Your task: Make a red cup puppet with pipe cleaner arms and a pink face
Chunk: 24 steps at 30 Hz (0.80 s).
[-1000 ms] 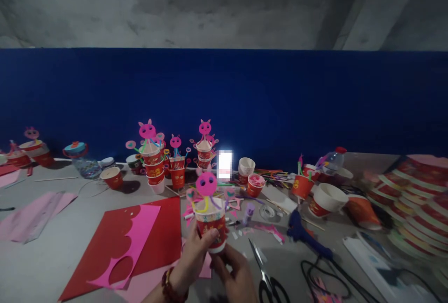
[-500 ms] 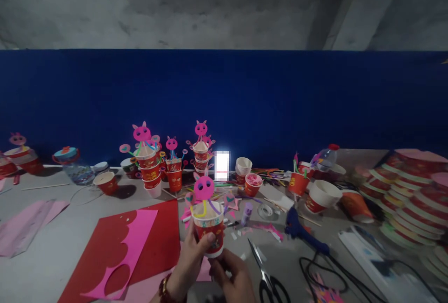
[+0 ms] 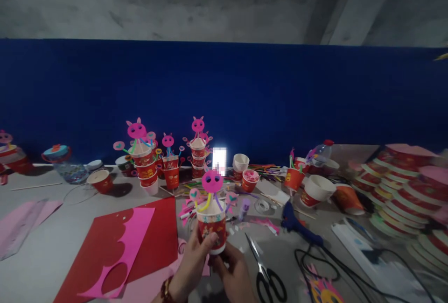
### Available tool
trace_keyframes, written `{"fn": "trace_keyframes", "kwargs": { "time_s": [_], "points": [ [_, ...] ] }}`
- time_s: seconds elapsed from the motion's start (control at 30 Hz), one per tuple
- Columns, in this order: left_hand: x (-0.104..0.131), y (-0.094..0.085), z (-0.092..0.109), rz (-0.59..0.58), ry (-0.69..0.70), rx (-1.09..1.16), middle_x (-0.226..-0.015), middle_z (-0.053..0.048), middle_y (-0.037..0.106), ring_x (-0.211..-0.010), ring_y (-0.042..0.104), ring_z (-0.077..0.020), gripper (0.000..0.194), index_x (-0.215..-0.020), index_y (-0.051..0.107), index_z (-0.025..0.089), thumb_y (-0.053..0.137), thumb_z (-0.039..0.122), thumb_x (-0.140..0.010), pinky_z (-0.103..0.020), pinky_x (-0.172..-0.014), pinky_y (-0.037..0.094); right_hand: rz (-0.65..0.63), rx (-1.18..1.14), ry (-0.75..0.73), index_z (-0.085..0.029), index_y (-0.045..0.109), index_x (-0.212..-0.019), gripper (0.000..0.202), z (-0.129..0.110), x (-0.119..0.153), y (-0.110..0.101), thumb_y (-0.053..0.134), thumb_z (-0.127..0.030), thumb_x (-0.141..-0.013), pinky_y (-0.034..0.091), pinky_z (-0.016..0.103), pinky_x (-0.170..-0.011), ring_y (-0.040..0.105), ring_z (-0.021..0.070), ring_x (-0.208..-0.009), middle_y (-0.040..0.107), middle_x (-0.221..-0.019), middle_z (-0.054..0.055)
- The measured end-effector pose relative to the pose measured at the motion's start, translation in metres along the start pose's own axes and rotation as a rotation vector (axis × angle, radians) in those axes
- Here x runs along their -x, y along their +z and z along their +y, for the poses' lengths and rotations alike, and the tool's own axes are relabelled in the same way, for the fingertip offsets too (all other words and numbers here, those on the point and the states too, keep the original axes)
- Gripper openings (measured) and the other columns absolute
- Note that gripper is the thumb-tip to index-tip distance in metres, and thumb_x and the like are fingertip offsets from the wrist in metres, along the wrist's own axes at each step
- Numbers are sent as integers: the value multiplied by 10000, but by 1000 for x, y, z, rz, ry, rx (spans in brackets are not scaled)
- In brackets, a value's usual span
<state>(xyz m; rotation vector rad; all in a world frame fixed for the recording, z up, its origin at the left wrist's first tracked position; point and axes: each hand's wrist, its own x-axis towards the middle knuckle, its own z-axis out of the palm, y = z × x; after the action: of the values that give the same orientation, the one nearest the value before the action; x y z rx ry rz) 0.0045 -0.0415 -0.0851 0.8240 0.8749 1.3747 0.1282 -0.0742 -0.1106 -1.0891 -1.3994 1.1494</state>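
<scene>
A red paper cup (image 3: 212, 228) with a white rim stands upright in my left hand (image 3: 194, 260), its thumb across the front and the fingers round the side. From the cup rise a pink paper head (image 3: 212, 181) with dark eyes and coloured stems that end in pale pink discs with teal hearts. Below the cup, my right hand (image 3: 234, 268) is curled with its fingers at the base; what its fingertips grip, if anything, is hidden. Black-handled scissors (image 3: 266, 275) lie just right of my right hand.
Left lie red sheets (image 3: 87, 247) and a cut pink sheet (image 3: 135, 242). Finished-looking cup figures (image 3: 144, 167) stand at the back. To the right are a blue glue gun (image 3: 301, 228) with a black cord, a purple glue stick (image 3: 244, 209) and stacked cups (image 3: 402, 191). A lit screen (image 3: 219, 160) glows behind.
The cup in my hands has shifted slightly to the right and up, and its pink head now faces me more squarely. The whole view has shifted a little.
</scene>
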Motion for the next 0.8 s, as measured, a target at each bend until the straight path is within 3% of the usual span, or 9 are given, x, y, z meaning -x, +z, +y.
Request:
{"fn": "trace_keyframes", "kwargs": {
  "time_s": [0.17, 0.27, 0.4, 0.47, 0.63, 0.8],
  "points": [
    [14, -1, -20, -72, -62, -43, -1188, -131, 742, -1079, 706, -308, 730, -1384, 518, 211, 814, 438, -757, -374, -919, 559, 3, -122, 26, -183, 766, -996, 471, 10, 2, -1, 611, -613, -881, 576, 319, -722, 682, 237, -729, 752, -797, 84],
    [16, -3, -26, -113, -92, -52, -1263, -136, 710, -1130, 687, -309, 770, -1406, 504, 225, 830, 427, -738, -388, -975, 536, 57, -109, 41, -184, 760, -1048, 520, 14, 6, -2, 612, -647, -862, 587, 349, -791, 703, 257, -790, 770, -905, 116],
    [15, -5, -32, -77, -103, -38, -1283, -134, 699, -1110, 696, -298, 744, -1380, 541, 233, 834, 432, -725, -386, -977, 536, 63, -38, 43, -180, 743, -1069, 532, 19, 8, -6, 589, -651, -874, 571, 367, -857, 706, 273, -875, 763, -985, 134],
    [13, -6, -32, -48, -81, -57, -1256, -126, 714, -1111, 694, -294, 715, -1351, 570, 231, 839, 425, -719, -366, -959, 543, 17, 7, 50, -182, 729, -1045, 489, 23, 10, -6, 556, -620, -911, 564, 335, -824, 697, 255, -856, 756, -952, 115],
    [4, -13, -23, -5, 12, -78, -1166, -110, 750, -1085, 700, -289, 661, -1344, 581, 226, 797, 457, -764, -363, -960, 539, -65, 171, 94, -178, 691, -771, 500, 35, 20, 3, 511, -615, -935, 479, 238, -608, 621, 185, -631, 678, -663, 38],
    [3, -18, -28, 33, -18, -50, -1184, -123, 748, -1116, 688, -320, 687, -1304, 618, 227, 841, 472, -701, -390, -960, 546, -2, 139, 73, -187, 722, -796, 517, 37, 17, 6, 514, -646, -913, 502, 258, -628, 646, 206, -648, 703, -688, 58]
  ]
}}
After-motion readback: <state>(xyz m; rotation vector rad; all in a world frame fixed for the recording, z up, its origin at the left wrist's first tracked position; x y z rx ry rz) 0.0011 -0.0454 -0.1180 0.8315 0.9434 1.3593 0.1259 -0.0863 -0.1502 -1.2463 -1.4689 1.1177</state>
